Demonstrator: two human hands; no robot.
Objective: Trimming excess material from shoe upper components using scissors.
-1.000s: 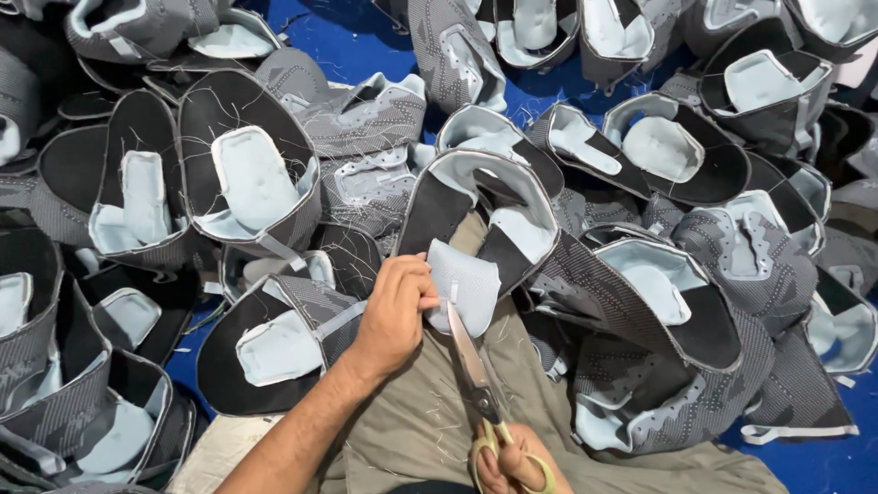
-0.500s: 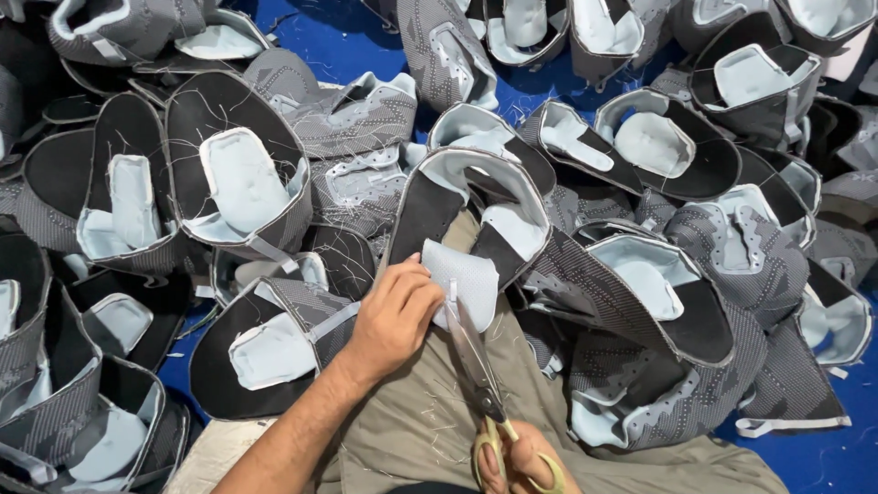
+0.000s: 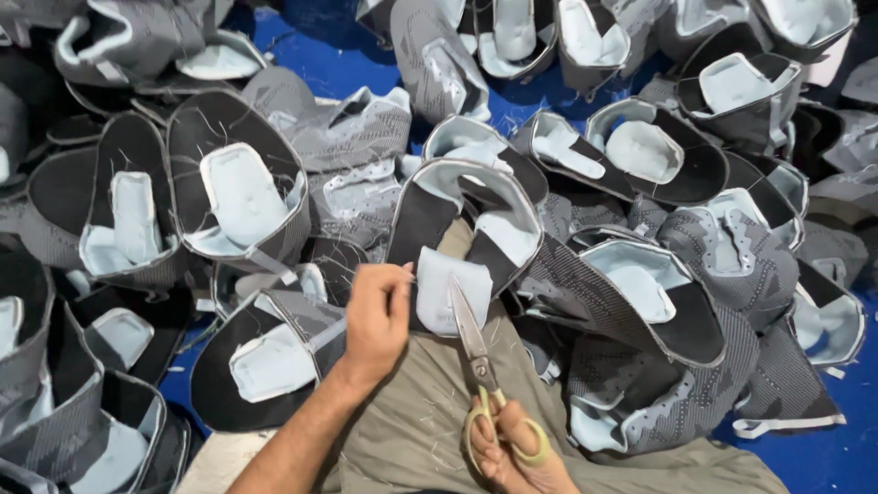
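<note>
A grey and black shoe upper (image 3: 462, 215) with a pale blue lining lies on my lap over olive trousers (image 3: 412, 430). My left hand (image 3: 377, 316) pinches the edge of its pale tongue piece (image 3: 439, 293) between finger and thumb. My right hand (image 3: 517, 453) grips yellow-handled scissors (image 3: 477, 361) low in the view. Their blades are closed and point up along the right side of the tongue piece.
Several more shoe uppers are heaped all round on a blue floor cover (image 3: 338, 59), close on the left (image 3: 233, 197) and right (image 3: 640, 302). Loose thread scraps lie on the trousers.
My left hand has shifted slightly on the tongue piece, and the scissors have edged up along its right side. The view has drifted a little.
</note>
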